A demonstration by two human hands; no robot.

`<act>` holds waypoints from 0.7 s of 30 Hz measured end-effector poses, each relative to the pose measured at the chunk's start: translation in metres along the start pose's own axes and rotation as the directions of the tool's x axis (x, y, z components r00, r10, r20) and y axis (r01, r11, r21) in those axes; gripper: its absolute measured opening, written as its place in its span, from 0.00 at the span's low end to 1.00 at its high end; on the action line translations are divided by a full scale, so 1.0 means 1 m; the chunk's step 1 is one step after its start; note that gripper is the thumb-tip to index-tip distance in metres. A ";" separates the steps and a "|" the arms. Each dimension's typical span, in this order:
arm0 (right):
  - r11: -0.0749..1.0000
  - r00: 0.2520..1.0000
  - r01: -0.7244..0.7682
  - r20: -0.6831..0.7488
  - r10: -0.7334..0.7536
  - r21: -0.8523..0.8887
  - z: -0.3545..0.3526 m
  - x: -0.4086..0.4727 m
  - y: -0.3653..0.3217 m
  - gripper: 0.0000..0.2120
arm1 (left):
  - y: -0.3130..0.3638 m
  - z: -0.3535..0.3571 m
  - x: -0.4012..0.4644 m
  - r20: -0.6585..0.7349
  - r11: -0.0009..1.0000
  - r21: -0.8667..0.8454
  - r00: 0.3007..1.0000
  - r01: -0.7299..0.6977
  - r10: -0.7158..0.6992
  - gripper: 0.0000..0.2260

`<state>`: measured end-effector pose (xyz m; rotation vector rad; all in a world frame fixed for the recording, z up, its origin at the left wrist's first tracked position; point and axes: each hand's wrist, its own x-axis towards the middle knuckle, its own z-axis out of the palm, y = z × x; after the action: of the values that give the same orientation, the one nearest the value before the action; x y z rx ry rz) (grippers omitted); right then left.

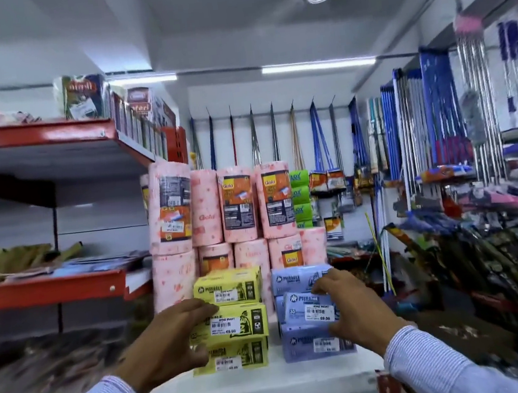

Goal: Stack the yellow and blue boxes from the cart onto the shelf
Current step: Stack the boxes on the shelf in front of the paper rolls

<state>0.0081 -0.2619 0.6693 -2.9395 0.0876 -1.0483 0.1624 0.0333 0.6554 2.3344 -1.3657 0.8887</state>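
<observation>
Three yellow boxes [233,323] stand stacked on the white shelf [257,387], and a stack of blue boxes [312,339] stands just to their right. My left hand [177,338] grips the middle yellow box at its left side, fingers above it and thumb below. My right hand [354,305] is closed on the middle blue box [309,308], which sits tilted in the stack, fingers on its top edge and thumb under its right corner. The cart is out of view.
Pink paper-towel rolls [240,211] stand in two tiers right behind the boxes. Red shelves [52,289] with goods run along the left. Mops and brooms [421,132] hang on the back and right walls, and packed goods crowd the right side.
</observation>
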 end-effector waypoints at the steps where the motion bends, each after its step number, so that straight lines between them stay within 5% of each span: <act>1: 1.000 1.000 0.007 0.011 -0.007 -0.009 0.007 0.004 0.001 0.27 | -0.006 0.006 0.005 0.012 1.000 -0.004 1.000 0.006 -0.006 0.29; 21: 0.999 1.000 0.016 -0.012 -0.016 0.035 0.054 0.018 0.019 0.27 | -0.022 0.035 0.016 0.064 0.998 -0.024 0.996 0.060 -0.058 0.21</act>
<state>0.0555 -0.2818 0.6379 -2.9076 0.0454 -1.0572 0.1997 0.0151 0.6406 2.3891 -1.3169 0.7821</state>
